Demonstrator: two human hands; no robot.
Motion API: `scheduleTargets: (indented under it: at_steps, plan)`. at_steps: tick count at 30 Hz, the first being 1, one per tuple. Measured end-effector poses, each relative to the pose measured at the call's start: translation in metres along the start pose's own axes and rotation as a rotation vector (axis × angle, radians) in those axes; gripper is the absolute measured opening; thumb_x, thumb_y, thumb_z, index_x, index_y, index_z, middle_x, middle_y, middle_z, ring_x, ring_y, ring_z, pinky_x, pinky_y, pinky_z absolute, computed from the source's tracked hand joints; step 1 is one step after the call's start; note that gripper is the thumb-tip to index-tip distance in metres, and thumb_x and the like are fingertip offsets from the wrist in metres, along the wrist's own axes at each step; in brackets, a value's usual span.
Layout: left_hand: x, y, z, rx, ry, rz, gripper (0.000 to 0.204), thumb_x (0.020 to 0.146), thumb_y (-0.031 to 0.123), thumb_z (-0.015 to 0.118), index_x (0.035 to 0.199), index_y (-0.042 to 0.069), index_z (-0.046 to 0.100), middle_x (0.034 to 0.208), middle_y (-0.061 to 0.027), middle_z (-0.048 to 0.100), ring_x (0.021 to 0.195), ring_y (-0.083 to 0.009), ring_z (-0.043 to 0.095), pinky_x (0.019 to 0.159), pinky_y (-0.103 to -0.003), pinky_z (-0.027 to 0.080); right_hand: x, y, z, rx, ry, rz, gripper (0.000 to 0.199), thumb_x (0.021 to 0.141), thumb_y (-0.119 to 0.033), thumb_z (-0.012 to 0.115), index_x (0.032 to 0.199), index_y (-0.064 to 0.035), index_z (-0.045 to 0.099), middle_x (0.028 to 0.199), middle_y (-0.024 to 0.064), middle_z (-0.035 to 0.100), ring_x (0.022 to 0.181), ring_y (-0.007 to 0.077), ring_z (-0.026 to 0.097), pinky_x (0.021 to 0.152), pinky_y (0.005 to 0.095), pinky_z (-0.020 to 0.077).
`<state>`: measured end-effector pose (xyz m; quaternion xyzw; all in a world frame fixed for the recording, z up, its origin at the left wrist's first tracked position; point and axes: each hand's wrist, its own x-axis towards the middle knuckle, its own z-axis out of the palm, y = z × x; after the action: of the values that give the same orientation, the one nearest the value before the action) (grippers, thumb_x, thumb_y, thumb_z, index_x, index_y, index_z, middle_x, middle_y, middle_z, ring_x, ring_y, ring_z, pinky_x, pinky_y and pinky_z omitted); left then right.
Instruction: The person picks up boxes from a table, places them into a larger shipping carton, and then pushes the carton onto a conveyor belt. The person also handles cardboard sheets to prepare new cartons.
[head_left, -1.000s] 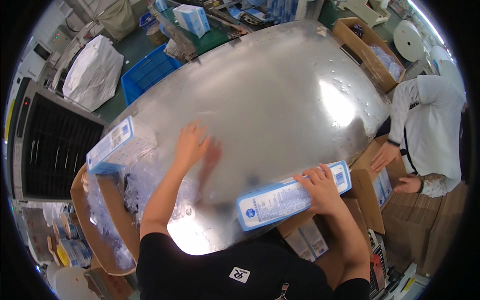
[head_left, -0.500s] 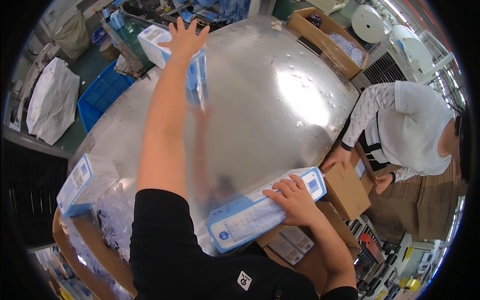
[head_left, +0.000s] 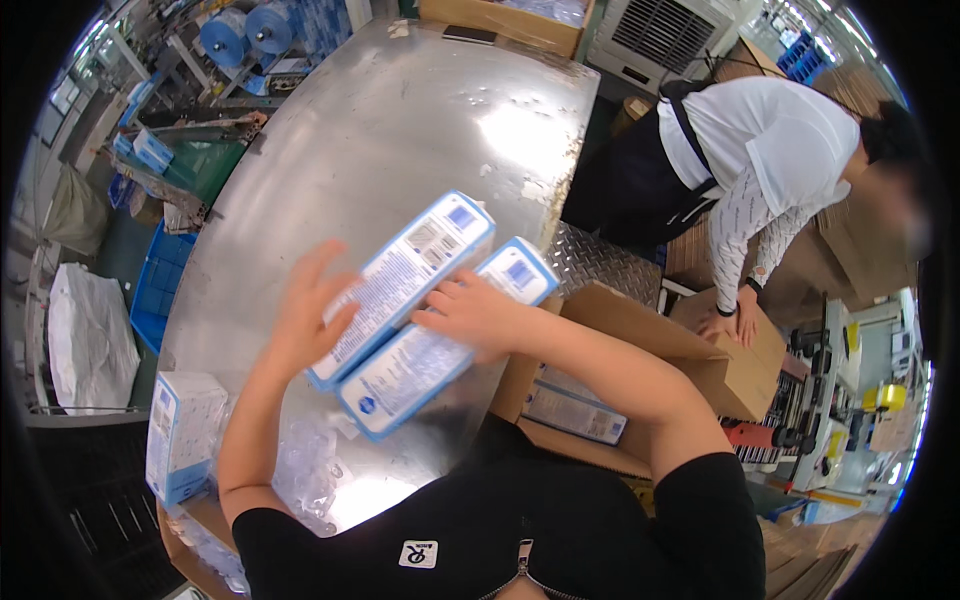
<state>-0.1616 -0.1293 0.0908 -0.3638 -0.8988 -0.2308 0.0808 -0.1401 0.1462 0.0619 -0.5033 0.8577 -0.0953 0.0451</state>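
Two long blue-and-white boxes lie side by side, slanting, on the metal table in front of me. My right hand (head_left: 475,315) grips the right box (head_left: 450,350) from above, its fingertips at the seam between the two. My left hand (head_left: 322,315), blurred by motion, has its fingers apart at the left edge of the left box (head_left: 408,270). Whether that hand touches the box I cannot tell. Another blue-and-white box (head_left: 185,435) stands upright at the table's left, near my left forearm.
An open carton (head_left: 625,325) with packed boxes stands at the table's right edge. Beyond it a co-worker in white (head_left: 760,130) bends over a cardboard box (head_left: 755,360) with both hands. Clear plastic bags (head_left: 305,465) lie near my left elbow. A blue crate (head_left: 160,280) stands far left.
My left hand has come back from the far side of the table, and a second box now lies beside the first. My right hand and its box have shifted left in view.
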Motion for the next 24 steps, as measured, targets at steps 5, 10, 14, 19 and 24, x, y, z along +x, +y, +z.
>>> scheduleTargets:
  at_steps: [5, 10, 14, 19, 24]
  plan:
    - [0.072, 0.036, 0.055, 0.128, -0.234, -0.345, 0.083, 0.062, 0.024, 0.075, 0.135, 0.011, 0.036, 0.123, -0.0230, 0.047, 0.114, -0.0391, 0.045, 0.096, -0.044, 0.037, -0.032, -0.049, 0.006, -0.123, 0.154, 0.027, 0.066, 0.055, -0.014, 0.075, 0.116, -0.0077, 0.051, 0.100, 0.0081, 0.054, 0.101, 0.0237, 0.052, 0.086, 0.0367, 0.0358]
    - [0.060, 0.035, 0.068, 0.101, -0.101, 0.051, 0.085, 0.061, 0.017, 0.074, 0.137, 0.014, 0.036, 0.118, -0.0234, 0.048, 0.105, -0.0392, 0.050, 0.087, -0.046, 0.042, -0.220, -0.076, -0.092, 0.210, 0.551, 0.391, 0.075, 0.057, -0.023, 0.075, 0.125, -0.0062, 0.047, 0.112, 0.0146, 0.053, 0.105, 0.0313, 0.051, 0.091, 0.0436, 0.0378]
    - [0.075, 0.090, 0.070, -0.138, 0.256, 0.522, 0.088, 0.063, 0.015, 0.075, 0.139, 0.012, 0.030, 0.124, -0.0246, 0.044, 0.107, -0.0408, 0.048, 0.089, -0.044, 0.040, -0.447, -0.124, -0.041, 1.315, 1.136, 0.844, 0.084, 0.065, -0.032, 0.073, 0.133, 0.0012, 0.036, 0.127, 0.0184, 0.048, 0.117, 0.0322, 0.048, 0.100, 0.0449, 0.0367]
    - [0.079, 0.159, 0.146, -1.093, -0.074, 0.473, 0.093, 0.065, 0.023, 0.075, 0.143, 0.013, 0.025, 0.136, -0.0261, 0.032, 0.113, -0.0422, 0.046, 0.092, -0.049, 0.039, -0.489, -0.168, 0.087, 1.391, 2.152, 1.191, 0.064, 0.084, -0.040, 0.047, 0.134, -0.0008, 0.038, 0.128, 0.0179, 0.050, 0.114, 0.0321, 0.051, 0.097, 0.0428, 0.0413]
    - [0.062, 0.278, 0.269, -0.519, -0.964, 0.755, 0.079, 0.073, 0.040, 0.067, 0.141, 0.020, 0.031, 0.128, -0.0302, 0.039, 0.118, -0.0452, 0.039, 0.098, -0.052, 0.032, -0.447, -0.158, 0.067, 1.414, 2.232, 1.181, 0.065, 0.086, -0.043, 0.044, 0.134, 0.0003, 0.036, 0.128, 0.0183, 0.050, 0.112, 0.0321, 0.053, 0.094, 0.0415, 0.0444]
